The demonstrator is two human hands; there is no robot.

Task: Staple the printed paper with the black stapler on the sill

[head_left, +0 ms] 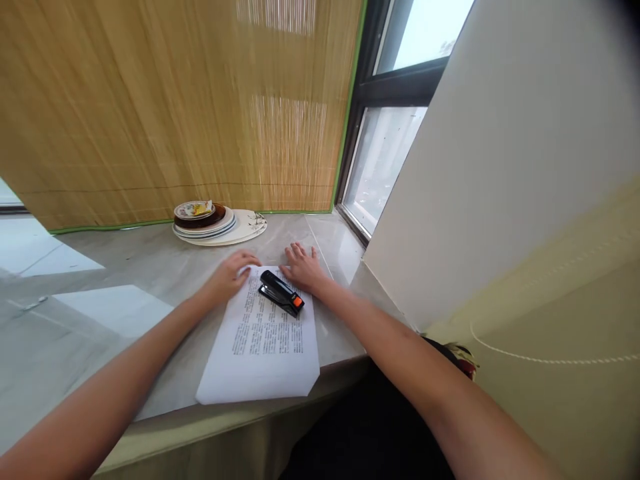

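Observation:
Printed white paper [270,360] lies on the grey stone ledge, its near edge reaching over the ledge's front edge. A black stapler [281,293] with an orange patch rests at a slant on the paper's far half. At the far left corner of the paper, my left hand [233,275] has its fingers bent round the corner, with thumb and fingertips at the sheet. My right hand [304,268] lies at the far right corner, fingers spread, palm down, partly on the paper.
A stack of plates [205,225] on an oval platter [250,228] stands at the back of the ledge [165,267], against a bamboo blind [200,107]. A window [383,153] and white wall [500,147] bound the right side.

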